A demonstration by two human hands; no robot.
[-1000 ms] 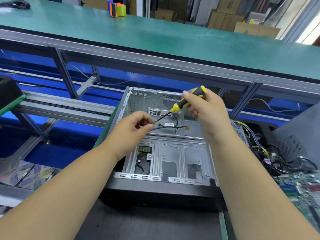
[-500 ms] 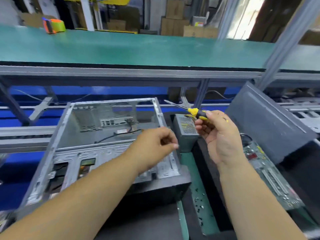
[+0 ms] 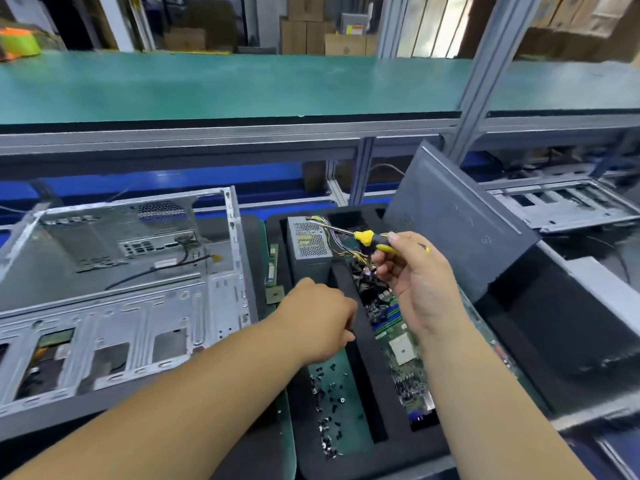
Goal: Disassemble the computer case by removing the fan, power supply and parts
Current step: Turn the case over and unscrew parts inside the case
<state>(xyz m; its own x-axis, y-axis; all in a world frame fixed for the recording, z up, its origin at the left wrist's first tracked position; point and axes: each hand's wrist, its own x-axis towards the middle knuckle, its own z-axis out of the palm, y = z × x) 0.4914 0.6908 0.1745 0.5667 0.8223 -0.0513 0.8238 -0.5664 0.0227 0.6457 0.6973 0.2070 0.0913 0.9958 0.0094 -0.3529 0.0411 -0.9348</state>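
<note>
— Where does everything sit?

— The opened computer case lies on its side at my left, a cable loose on its floor. Just right of it is a foam tray with compartments. The power supply stands in the tray's far end; the motherboard lies in the right compartment, the pile of screws in the near left one.

— And your hands?

— My left hand is over the tray, above the screws. My right hand is above the motherboard, holding the screwdriver, tip toward the power supply. A side panel leans right of the tray. The upper shelf runs behind it all.
</note>
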